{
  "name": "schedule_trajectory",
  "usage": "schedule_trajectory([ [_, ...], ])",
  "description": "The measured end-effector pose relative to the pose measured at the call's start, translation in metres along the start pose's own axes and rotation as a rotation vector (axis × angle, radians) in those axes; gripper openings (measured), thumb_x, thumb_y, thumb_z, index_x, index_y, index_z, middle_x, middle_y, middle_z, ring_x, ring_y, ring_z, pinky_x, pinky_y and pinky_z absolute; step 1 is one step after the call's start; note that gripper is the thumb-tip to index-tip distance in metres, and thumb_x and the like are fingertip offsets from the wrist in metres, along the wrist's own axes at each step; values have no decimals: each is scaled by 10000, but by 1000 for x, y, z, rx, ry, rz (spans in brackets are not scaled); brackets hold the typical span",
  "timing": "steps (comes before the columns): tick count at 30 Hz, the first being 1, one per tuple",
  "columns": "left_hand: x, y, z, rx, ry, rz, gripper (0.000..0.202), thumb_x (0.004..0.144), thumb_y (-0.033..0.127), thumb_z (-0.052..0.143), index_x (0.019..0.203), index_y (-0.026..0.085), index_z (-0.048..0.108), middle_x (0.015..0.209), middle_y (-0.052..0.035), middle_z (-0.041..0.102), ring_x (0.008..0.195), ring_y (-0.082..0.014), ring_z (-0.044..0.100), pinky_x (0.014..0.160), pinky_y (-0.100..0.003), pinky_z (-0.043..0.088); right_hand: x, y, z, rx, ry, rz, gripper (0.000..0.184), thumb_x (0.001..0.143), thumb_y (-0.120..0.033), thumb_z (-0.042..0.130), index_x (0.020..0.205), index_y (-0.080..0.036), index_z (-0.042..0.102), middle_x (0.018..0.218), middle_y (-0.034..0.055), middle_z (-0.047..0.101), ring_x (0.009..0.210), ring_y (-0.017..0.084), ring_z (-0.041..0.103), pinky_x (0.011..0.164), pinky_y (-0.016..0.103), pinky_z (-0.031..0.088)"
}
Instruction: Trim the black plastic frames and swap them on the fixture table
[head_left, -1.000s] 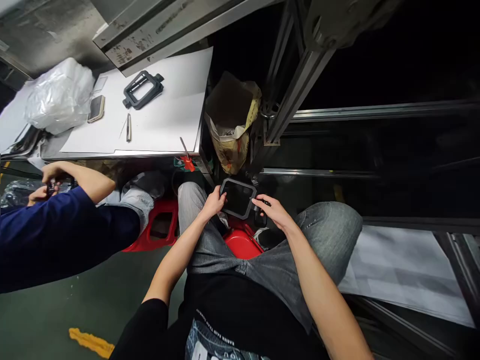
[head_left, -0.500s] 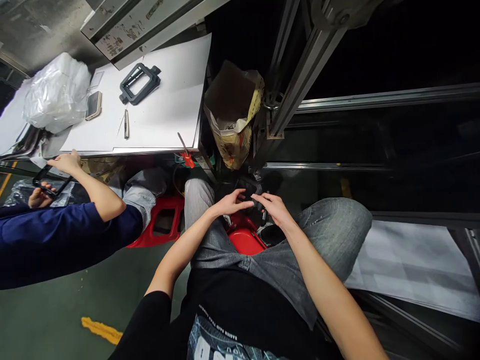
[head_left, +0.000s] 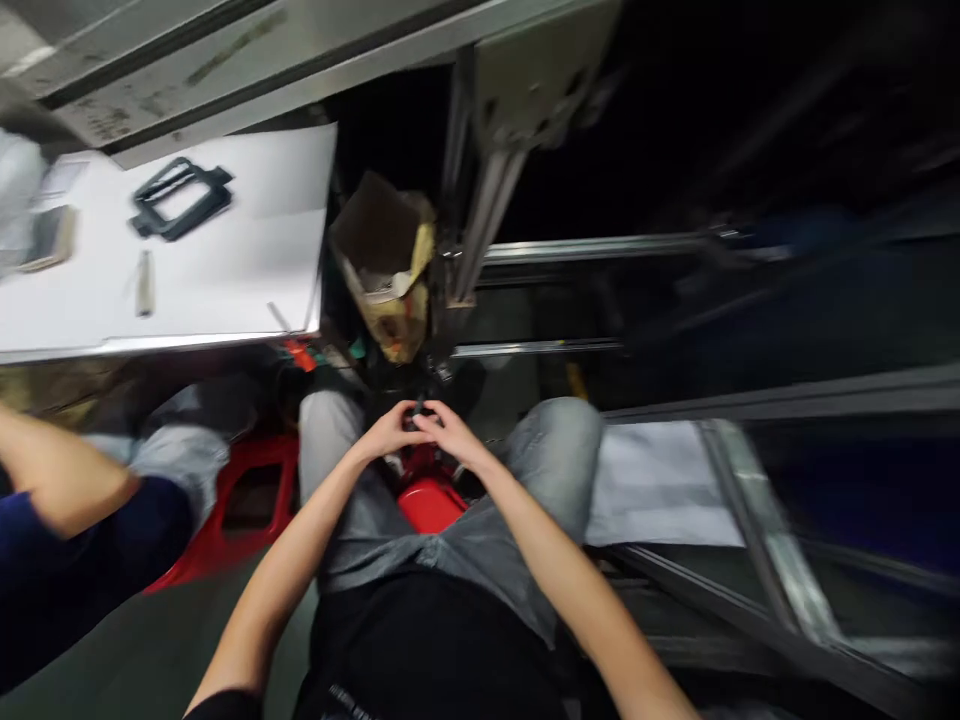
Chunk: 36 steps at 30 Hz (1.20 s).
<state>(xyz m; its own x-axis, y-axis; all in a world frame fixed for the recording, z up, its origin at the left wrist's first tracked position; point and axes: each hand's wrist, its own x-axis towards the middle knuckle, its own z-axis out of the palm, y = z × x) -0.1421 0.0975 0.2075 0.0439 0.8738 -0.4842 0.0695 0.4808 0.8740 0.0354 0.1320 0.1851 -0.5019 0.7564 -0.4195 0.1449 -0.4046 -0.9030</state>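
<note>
My left hand (head_left: 393, 432) and my right hand (head_left: 451, 436) meet over my lap, between my knees. Their fingers are bent round a small dark part (head_left: 418, 408), which shows between the fingertips. Its kind and outline are lost against the dark background and in motion blur. Below the hands, the red stool (head_left: 431, 506) shows between my thighs.
On the white table (head_left: 262, 270) at left lie a dark plastic frame (head_left: 182, 198), a knife-like tool (head_left: 145, 284) and a phone (head_left: 49, 238). An orange-handled tool (head_left: 301, 354) hangs at its corner. Beside it stands an open sack (head_left: 390, 270). A co-worker's arm (head_left: 67, 470) is at left.
The view has swung right, so the table and co-worker sit further left. My hands have come closer together, fingers now bent round the dark part. The co-worker's hands have left the view.
</note>
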Motion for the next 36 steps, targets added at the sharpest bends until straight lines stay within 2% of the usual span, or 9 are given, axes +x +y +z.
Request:
schedule_trajectory([
  [2, 2, 3, -1, 9, -11, -25, 588, 742, 378, 907, 1211, 147, 637, 887, -14, 745, 682, -154, 652, 665, -271, 525, 2, 0, 0, 11, 50, -15, 494, 989, -394, 751, 1405, -192, 575, 1059, 34, 686, 842, 168, 668, 777, 336, 612],
  [4, 8, 1, -4, 23, -33, -46, 542, 748, 452, 900, 1122, 136, 668, 839, -25, 744, 630, -159, 656, 617, -274, 518, 8, 4, -2, 37, 85, -22, 580, 970, -364, 760, 1463, -195, 505, 1056, 33, 688, 818, 174, 675, 738, 335, 618],
  [7, 16, -4, -4, 42, -50, -73, 485, 749, 475, 908, 1012, 130, 692, 769, -25, 730, 577, -155, 647, 560, -268, 493, 17, 12, -7, 105, 144, -34, 728, 907, -345, 794, 1513, -254, 401, 1106, 23, 696, 845, 179, 690, 833, 398, 636],
  [10, 15, -7, -1, 19, -45, -88, 402, 802, 427, 892, 994, 159, 662, 785, -16, 732, 625, -161, 685, 583, -268, 515, 18, 16, -7, 204, 157, -36, 948, 842, -364, 816, 1588, -332, 232, 1196, 13, 702, 982, 207, 715, 1025, 465, 591],
  [13, 12, -10, 2, -42, -34, -81, 393, 825, 390, 896, 997, 190, 605, 862, -18, 748, 782, -184, 743, 701, -290, 572, 17, 19, -6, 292, 112, -15, 1063, 814, -426, 829, 1623, -323, 147, 1300, 77, 691, 1080, 219, 712, 1105, 486, 550],
  [20, 11, -11, -1, -139, -16, -66, 747, 537, 380, 1076, 1030, 161, 559, 890, -28, 754, 750, -145, 703, 733, -308, 570, 12, 14, -1, 351, -41, 33, 907, 826, -662, 809, 1566, -298, 431, 1365, 120, 689, 1233, 284, 680, 1075, 467, 572],
  [25, 11, -10, -2, -195, -14, -81, 743, 558, 401, 1065, 1055, 148, 575, 867, -10, 738, 734, -144, 714, 745, -321, 579, 12, 14, -3, 326, -50, 65, 701, 856, -651, 788, 1444, -313, 610, 1299, 80, 727, 1230, 281, 676, 1101, 475, 548],
  [31, 11, -5, -3, -247, -10, -90, 658, 644, 406, 1028, 1088, 156, 611, 895, 0, 731, 774, -147, 729, 799, -327, 586, 12, 14, -5, 374, -50, 80, 781, 824, -592, 840, 1492, -309, 550, 1324, 69, 708, 1183, 251, 688, 1079, 423, 563],
  [36, 10, -3, -6, -257, -56, -114, 686, 695, 491, 993, 1181, 164, 637, 973, -44, 767, 849, -168, 745, 833, -335, 571, 9, 10, -7, 415, -55, 54, 800, 834, -587, 837, 1519, -323, 517, 1329, 68, 701, 1196, 249, 689, 1049, 418, 587],
])
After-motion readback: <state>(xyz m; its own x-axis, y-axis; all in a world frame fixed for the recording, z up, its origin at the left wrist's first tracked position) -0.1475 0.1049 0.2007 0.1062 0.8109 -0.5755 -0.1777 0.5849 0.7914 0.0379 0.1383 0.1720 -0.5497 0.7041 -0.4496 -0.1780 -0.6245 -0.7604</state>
